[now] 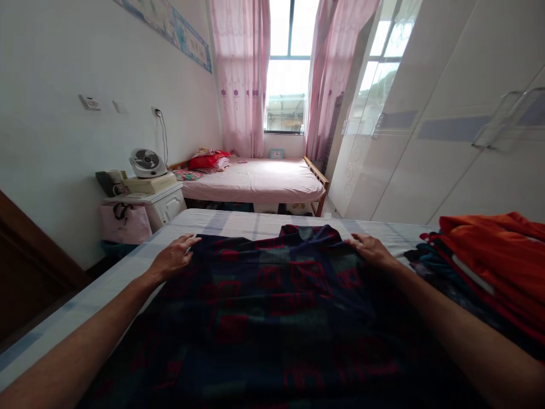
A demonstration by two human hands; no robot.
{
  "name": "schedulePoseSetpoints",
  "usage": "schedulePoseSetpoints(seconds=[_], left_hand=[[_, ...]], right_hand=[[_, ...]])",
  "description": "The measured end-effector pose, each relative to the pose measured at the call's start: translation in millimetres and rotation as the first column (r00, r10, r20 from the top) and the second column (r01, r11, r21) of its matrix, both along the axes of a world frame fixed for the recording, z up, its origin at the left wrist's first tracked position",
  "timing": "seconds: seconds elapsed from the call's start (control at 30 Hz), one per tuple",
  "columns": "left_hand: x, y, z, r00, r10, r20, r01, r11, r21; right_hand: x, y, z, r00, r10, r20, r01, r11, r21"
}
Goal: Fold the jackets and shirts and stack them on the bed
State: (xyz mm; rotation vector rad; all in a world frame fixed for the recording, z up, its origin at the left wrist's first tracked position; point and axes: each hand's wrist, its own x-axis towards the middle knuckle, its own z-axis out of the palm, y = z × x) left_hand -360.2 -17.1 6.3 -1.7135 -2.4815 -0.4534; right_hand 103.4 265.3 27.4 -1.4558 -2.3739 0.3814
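A dark navy garment with red and grey-green block patterns, which looks like a high-necked top, lies spread on the bed in front of me. Its raised neck part sits at the far edge, right of the middle. My left hand is at the far left corner of the top, fingers closed on the cloth's edge. At the far right corner, my right hand pinches the fabric near the neck. The near part of the garment falls in shadow and runs out of view at the bottom.
The garment lies on a bed with a white and blue checked sheet. A stack of folded clothes, orange on top, stands at the right. Beyond are a pink-covered bed, a nightstand with a fan, and white wardrobes.
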Motion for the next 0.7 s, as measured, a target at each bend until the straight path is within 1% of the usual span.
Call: schedulePoseSetpoints(seconds=[0.13, 0.23, 0.3, 0.37, 0.53, 0.6, 0.7], left_hand=[[-16.8, 27.8, -5.3, 0.997, -0.073, 0.003, 0.073, 0.996, -0.044], [-22.1, 41.2, -6.9, 0.993, -0.118, 0.025, 0.120, 0.990, -0.075], [-23.8, 45.7, -7.1, 0.991, -0.123, 0.044, 0.126, 0.988, -0.086], [-25.4, 46.7, -6.9, 0.994, -0.092, 0.058, 0.097, 0.992, -0.081], [-32.5, 40.8, -5.1, 0.990, 0.101, 0.095, -0.098, 0.995, -0.035], [-34.1, 38.9, -3.8, 0.985, 0.097, 0.140, -0.093, 0.995, -0.038], [-33.3, 38.8, -2.5, 0.979, 0.023, 0.203, -0.011, 0.998, -0.059]], right_hand=[[-21.7, 30.6, -7.3, 1.000, -0.031, -0.004, 0.030, 0.994, -0.108], [-34.6, 41.1, -11.9, 0.999, -0.033, -0.026, 0.027, 0.983, -0.183], [-41.0, 45.0, -15.3, 0.998, -0.036, -0.045, 0.025, 0.974, -0.223], [-45.3, 48.4, -18.3, 0.996, -0.052, -0.076, 0.031, 0.968, -0.250], [-50.1, 56.1, -22.1, 0.966, -0.138, -0.220, 0.078, 0.961, -0.264], [-52.3, 57.0, -23.1, 0.952, -0.151, -0.267, 0.068, 0.953, -0.296], [-56.6, 55.1, -24.7, 0.942, -0.128, -0.310, 0.013, 0.938, -0.347]])
